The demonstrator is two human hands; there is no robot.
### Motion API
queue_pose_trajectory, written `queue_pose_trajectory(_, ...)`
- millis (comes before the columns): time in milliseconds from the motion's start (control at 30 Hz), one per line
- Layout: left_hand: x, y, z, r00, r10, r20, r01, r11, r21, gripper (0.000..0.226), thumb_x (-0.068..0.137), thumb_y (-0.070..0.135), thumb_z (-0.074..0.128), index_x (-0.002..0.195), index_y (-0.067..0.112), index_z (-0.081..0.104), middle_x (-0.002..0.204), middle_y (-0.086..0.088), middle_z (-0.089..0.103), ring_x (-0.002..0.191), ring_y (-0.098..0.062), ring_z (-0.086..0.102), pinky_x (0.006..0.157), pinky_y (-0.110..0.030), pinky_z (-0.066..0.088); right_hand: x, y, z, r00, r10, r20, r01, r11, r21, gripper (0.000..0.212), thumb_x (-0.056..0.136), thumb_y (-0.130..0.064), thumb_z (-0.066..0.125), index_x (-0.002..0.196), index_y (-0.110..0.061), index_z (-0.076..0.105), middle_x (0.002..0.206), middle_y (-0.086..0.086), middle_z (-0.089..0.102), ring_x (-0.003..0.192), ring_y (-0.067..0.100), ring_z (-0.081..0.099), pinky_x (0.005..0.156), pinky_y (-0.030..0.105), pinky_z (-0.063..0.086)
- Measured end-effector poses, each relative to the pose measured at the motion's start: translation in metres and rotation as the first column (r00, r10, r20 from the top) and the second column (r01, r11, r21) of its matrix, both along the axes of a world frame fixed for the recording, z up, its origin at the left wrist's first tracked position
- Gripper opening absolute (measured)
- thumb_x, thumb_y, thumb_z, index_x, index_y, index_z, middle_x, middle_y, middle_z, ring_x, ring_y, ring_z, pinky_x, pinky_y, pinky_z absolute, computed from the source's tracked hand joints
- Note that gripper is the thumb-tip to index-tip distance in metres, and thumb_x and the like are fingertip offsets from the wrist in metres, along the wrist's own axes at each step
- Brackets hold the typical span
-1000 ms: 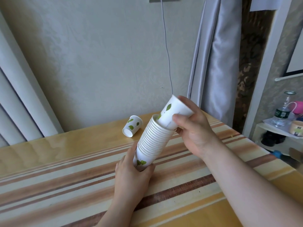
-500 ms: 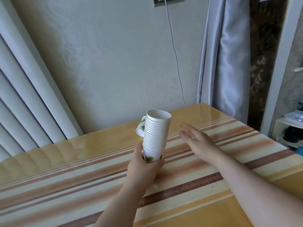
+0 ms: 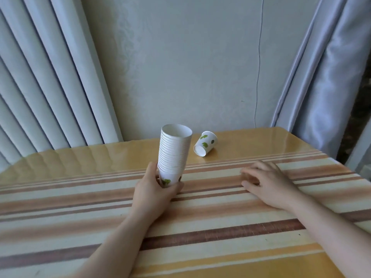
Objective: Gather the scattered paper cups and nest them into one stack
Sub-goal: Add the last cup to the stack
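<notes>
Stack: nested cups [image 3: 174, 151] held upright, mouth up, base just off or on the tabletop [image 3: 220, 227]; cannot tell which.
Left hand [image 3: 155, 194]: grip clamped round the stack's lowest cup, thumb on the near-left side, fingers wrapped behind.
Right hand [image 3: 267, 183]: empty, fingers loosely curled and apart, blurred, low over the stripes at about 3 o'clock from the stack.
Loose cup [image 3: 205, 143]: on its side near the far edge, mouth toward the viewer, at about 1 o'clock from the stack, close to its top but not touching as far as I can judge.
Task state: one cup left to nest, by my count of what shows.
Risk, roll: a cup lying on its side rolls easily; a careless nudge could send it toward the far edge.
Risk, crush: thin paper wall; a hard pinch would dent the rim and make it jam when nested.
Risk, topple: the stack is tall and held only at the bottom; bumping its top while reaching past could tip it.
Change since half a second ago: right hand has dropped and curled; earlier it was open and flat. Stack looks straighter. View has swung left, so the loose cup now shows right of the stack instead of behind it.
</notes>
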State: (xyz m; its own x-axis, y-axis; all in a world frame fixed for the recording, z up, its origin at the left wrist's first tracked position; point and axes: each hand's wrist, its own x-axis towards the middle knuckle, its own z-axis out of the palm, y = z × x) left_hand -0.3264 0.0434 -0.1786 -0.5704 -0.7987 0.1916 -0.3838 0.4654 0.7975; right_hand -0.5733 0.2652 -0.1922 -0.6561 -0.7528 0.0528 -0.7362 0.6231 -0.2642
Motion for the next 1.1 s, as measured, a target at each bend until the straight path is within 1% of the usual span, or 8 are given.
queue_pose_trajectory(167,-0.003,-0.009,-0.008,0.999,-0.041,-0.001,0.041,0.999,-0.032,0.053,0.078,0.046,0.089,0.112,0.037,0.051,0.096,0.016,0.072,0.091,-0.007,0.069,0.076,-0.036,0.058,-0.008,-0.059,0.029,0.970,-0.176,0.170,0.208,0.958,-0.198,0.053,0.095,-0.056,0.066,0.142,-0.032,0.062,0.124,-0.003,0.070,0.107,0.022,0.063,0.087,0.034,0.048)
queue_pose_trajectory(267,-0.002,-0.011,-0.010,0.999,-0.046,-0.025,0.046,0.999,-0.023,0.057,0.077,0.048,0.090,0.118,0.046,0.049,0.097,0.019,0.072,0.094,-0.004,0.069,0.077,-0.035,0.058,-0.017,-0.125,0.043,0.837,-0.177,0.517,0.436,0.787,-0.437,0.070,0.094,-0.048,0.069,0.158,-0.031,0.046,0.135,-0.001,0.063,0.098,0.024,0.061,0.085,0.034,0.049)
queue_pose_trajectory(367,-0.002,-0.013,-0.012,0.998,-0.046,-0.030,0.046,0.999,-0.013,0.056,0.076,0.049,0.089,0.113,0.047,0.047,0.095,0.017,0.073,0.094,-0.011,0.070,0.081,-0.041,0.061,-0.025,-0.175,0.038,0.668,-0.174,0.723,0.597,0.705,-0.382,0.082,0.087,-0.056,0.066,0.160,-0.036,0.034,0.127,-0.003,0.054,0.084,0.024,0.060,0.079,0.036,0.054)
queue_pose_trajectory(533,-0.002,-0.015,-0.012,0.997,-0.063,-0.045,0.063,0.998,-0.005,0.057,0.077,0.047,0.088,0.118,0.047,0.048,0.096,0.015,0.073,0.094,-0.014,0.071,0.082,-0.044,0.062,-0.016,-0.193,0.023,0.652,-0.071,0.755,0.571,0.701,-0.427,0.022,0.079,-0.040,0.074,0.089,-0.022,0.065,0.102,0.007,0.065,0.074,0.022,0.049,0.065,0.030,0.044)
queue_pose_trajectory(633,-0.002,-0.014,-0.011,0.997,-0.067,-0.045,0.066,0.998,-0.020,0.057,0.077,0.047,0.087,0.118,0.047,0.048,0.096,0.016,0.073,0.093,-0.013,0.071,0.082,-0.045,0.062,0.009,-0.177,0.035,0.493,0.203,0.846,0.696,0.491,-0.524,0.008,0.095,-0.019,0.070,0.100,-0.020,0.064,0.106,0.010,0.065,0.085,0.024,0.063,0.095,0.044,0.059)
queue_pose_trajectory(733,-0.003,-0.013,-0.011,0.996,-0.081,-0.047,0.080,0.996,-0.029,0.055,0.079,0.046,0.087,0.116,0.048,0.047,0.096,0.017,0.071,0.092,-0.009,0.070,0.080,-0.043,0.062,0.028,-0.152,0.050,0.399,0.457,0.795,0.829,0.191,-0.526,0.025,0.098,-0.025,0.073,0.120,-0.018,0.063,0.117,0.011,0.070,0.099,0.031,0.072,0.082,0.044,0.063)
queue_pose_trajectory(900,-0.002,-0.014,-0.014,0.993,-0.105,-0.047,0.103,0.994,-0.048,0.056,0.080,0.044,0.088,0.116,0.055,0.046,0.095,0.024,0.070,0.092,0.005,0.065,0.074,-0.026,0.056,0.054,-0.117,0.109,0.473,0.665,0.578,0.772,0.004,-0.636,0.034,0.097,-0.042,0.075,0.121,-0.021,0.064,0.113,0.003,0.076,0.097,0.022,0.078,0.077,0.033,0.064)
queue_pose_trajectory(1100,-0.002,-0.012,-0.013,0.989,-0.124,-0.078,0.117,0.990,-0.080,0.073,0.079,0.043,0.088,0.137,0.064,0.048,0.101,0.036,0.070,0.101,0.015,0.062,0.077,-0.012,0.047,0.073,-0.120,0.110,0.799,0.441,0.407,0.323,0.256,-0.911,0.067,0.065,-0.038,0.092,0.125,-0.022,0.066,0.111,0.000,0.079,0.098,0.020,0.077,0.081,0.041,0.062)
